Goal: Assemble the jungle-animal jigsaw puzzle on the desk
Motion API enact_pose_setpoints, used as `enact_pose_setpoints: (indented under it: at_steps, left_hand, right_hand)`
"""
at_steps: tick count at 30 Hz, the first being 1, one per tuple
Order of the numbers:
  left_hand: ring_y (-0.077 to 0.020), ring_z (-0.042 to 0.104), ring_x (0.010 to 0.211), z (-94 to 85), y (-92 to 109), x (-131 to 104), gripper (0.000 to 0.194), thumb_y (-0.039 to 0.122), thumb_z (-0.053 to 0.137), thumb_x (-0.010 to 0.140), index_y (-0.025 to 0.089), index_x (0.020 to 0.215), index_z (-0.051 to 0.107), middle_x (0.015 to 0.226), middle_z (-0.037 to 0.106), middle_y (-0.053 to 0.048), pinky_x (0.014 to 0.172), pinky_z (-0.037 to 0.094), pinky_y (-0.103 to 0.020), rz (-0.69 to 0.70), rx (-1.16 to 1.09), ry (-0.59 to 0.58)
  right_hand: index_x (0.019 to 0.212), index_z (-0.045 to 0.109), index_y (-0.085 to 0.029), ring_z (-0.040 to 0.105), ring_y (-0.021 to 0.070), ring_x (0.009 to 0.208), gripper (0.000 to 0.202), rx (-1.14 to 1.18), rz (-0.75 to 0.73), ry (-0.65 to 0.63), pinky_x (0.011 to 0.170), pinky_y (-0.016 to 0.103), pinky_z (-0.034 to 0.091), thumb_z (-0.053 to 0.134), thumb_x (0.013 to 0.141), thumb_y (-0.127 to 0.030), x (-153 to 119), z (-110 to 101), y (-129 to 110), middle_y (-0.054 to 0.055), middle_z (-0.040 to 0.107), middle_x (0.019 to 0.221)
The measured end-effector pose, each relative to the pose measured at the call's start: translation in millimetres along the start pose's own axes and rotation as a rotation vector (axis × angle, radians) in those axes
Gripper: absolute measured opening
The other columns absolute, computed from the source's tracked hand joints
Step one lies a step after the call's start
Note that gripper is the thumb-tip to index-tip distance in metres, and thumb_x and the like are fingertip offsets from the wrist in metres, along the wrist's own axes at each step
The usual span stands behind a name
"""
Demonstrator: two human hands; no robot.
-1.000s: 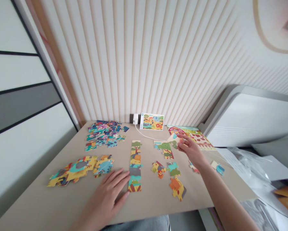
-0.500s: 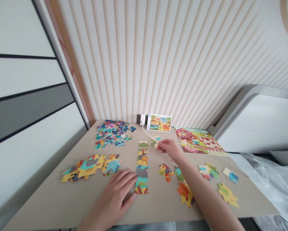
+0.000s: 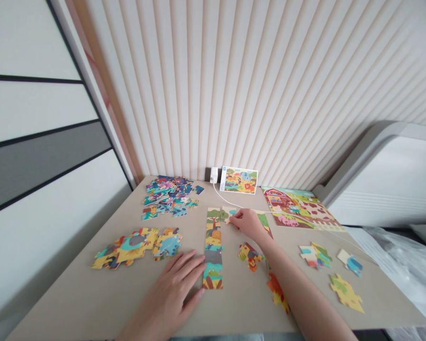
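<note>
A joined vertical strip of jigsaw pieces [image 3: 213, 258] with a tree, animals and a crocodile lies in front of me. My left hand [image 3: 179, 284] rests flat on the table with fingers stretched, its fingertips at the strip's lower left edge. Between thumb and fingertips, my right hand [image 3: 247, 223] pinches a pale puzzle piece [image 3: 228, 212] with green and blue on it. That piece meets the top right side of the strip; whether it is fully locked in, I cannot tell. Under my right forearm, an orange and yellow piece [image 3: 277, 289] is partly covered.
Left of the strip lie a yellow-blue pile of pieces [image 3: 134, 244] and a dark blue pile [image 3: 170, 192]. A picture card [image 3: 239, 180] leans on the wall beside a white charger [image 3: 213, 175], whose cable crosses the table. Right are a farm puzzle [image 3: 301, 210] and loose pieces [image 3: 346, 291].
My right hand has brought the pale piece against the strip's top right side, where a gap showed before. A green piece now shows behind my right wrist. My left hand stays by the strip.
</note>
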State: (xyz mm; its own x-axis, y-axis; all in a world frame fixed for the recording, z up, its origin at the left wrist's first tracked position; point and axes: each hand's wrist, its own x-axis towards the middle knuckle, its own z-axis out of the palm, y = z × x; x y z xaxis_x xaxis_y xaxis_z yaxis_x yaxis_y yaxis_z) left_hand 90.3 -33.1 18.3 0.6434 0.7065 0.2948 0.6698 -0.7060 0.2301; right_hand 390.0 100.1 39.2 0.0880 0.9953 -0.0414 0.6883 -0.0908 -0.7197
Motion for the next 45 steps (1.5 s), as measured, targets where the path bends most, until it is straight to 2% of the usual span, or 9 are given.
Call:
enact_pose_setpoints:
  at_steps: [3,9,12,21,24,27,33,38,45]
  left_hand:
    - [-0.0297,0.048,0.144,0.4,-0.1,0.2,0.051,0.036,0.057,0.102,0.03,0.153,0.052,0.155,0.056,0.0,0.12,0.045,-0.05,0.0,0.011,-0.008]
    - [-0.0301,0.049,0.144,-1.5,1.4,1.2,0.053,0.033,0.059,0.1,0.03,0.153,0.052,0.154,0.056,-0.002,0.119,0.046,-0.05,-0.006,-0.002,0.007]
    - [-0.0299,0.05,0.143,-4.0,2.3,3.2,0.058,0.033,0.059,0.1,0.03,0.156,0.047,0.155,0.055,-0.002,0.119,0.046,-0.051,0.006,0.005,0.001]
    - [-0.0293,0.049,0.143,-7.0,3.5,3.6,0.048,0.031,0.057,0.1,0.03,0.148,0.057,0.157,0.053,-0.002,0.119,0.045,-0.048,0.017,0.028,0.043]
    - [-0.0298,0.05,0.142,-16.0,-5.2,19.9,0.041,0.03,0.053,0.102,0.028,0.142,0.061,0.154,0.055,-0.005,0.121,0.04,-0.05,0.049,0.084,0.02]
    - [-0.0312,0.054,0.137,-20.9,-22.0,57.0,0.037,0.03,0.048,0.104,0.023,0.137,0.063,0.144,0.063,-0.011,0.117,0.041,-0.052,0.012,0.106,0.012]
    - [-0.0306,0.063,0.121,2.8,-56.9,132.5,0.033,0.026,0.046,0.103,0.018,0.126,0.067,0.123,0.07,-0.016,0.11,0.045,-0.049,0.003,0.095,0.027]
    - [-0.0299,0.057,0.132,22.9,-69.7,141.6,0.041,0.025,0.041,0.104,0.016,0.138,0.062,0.14,0.064,-0.016,0.115,0.041,-0.05,-0.002,0.078,0.057]
    - [-0.0268,0.051,0.141,30.0,-81.8,139.7,0.043,0.029,0.042,0.106,0.018,0.145,0.057,0.149,0.06,-0.012,0.12,0.037,-0.047,0.015,0.047,0.042]
  right_hand:
    - [0.08,0.073,-0.019,0.064,0.0191,0.07,0.015,-0.107,-0.046,0.055,0.067,0.028,0.043,0.072,0.081,-0.033,-2.2,2.0,-4.5,0.003,0.071,0.069]
    - [0.123,0.072,-0.022,0.066,0.0228,0.096,0.038,-0.198,-0.208,0.039,0.088,0.031,0.046,0.07,0.09,-0.04,-13.0,7.5,-2.1,0.008,0.072,0.108]
    - [0.128,0.073,-0.024,0.065,0.0237,0.105,0.036,-0.271,-0.301,0.029,0.097,0.033,0.046,0.065,0.095,-0.039,-16.7,10.0,1.3,0.011,0.067,0.12]
    - [0.123,0.077,-0.026,0.062,0.0234,0.109,0.029,-0.345,-0.418,0.021,0.101,0.033,0.046,0.061,0.1,-0.033,-12.2,11.2,7.4,0.009,0.067,0.114]
    - [0.124,0.077,-0.027,0.062,0.0231,0.11,0.029,-0.342,-0.431,0.019,0.1,0.033,0.046,0.06,0.1,-0.033,-13.3,10.8,8.9,0.008,0.066,0.115]
    - [0.125,0.076,-0.026,0.062,0.0232,0.11,0.03,-0.341,-0.434,0.027,0.101,0.033,0.046,0.06,0.101,-0.032,-16.3,10.0,8.2,0.009,0.067,0.115]
    - [0.123,0.077,-0.027,0.063,0.0226,0.109,0.029,-0.337,-0.447,0.036,0.1,0.033,0.047,0.057,0.101,-0.025,-19.6,8.9,8.1,0.009,0.068,0.114]
    - [0.119,0.079,-0.03,0.062,0.0219,0.109,0.035,-0.316,-0.515,0.023,0.099,0.033,0.047,0.053,0.101,-0.016,-17.0,7.2,13.2,0.008,0.069,0.114]
    - [0.121,0.078,-0.035,0.061,0.0234,0.112,0.037,-0.476,-0.507,0.013,0.097,0.034,0.044,0.054,0.1,-0.015,-16.1,6.2,14.7,0.007,0.068,0.117]
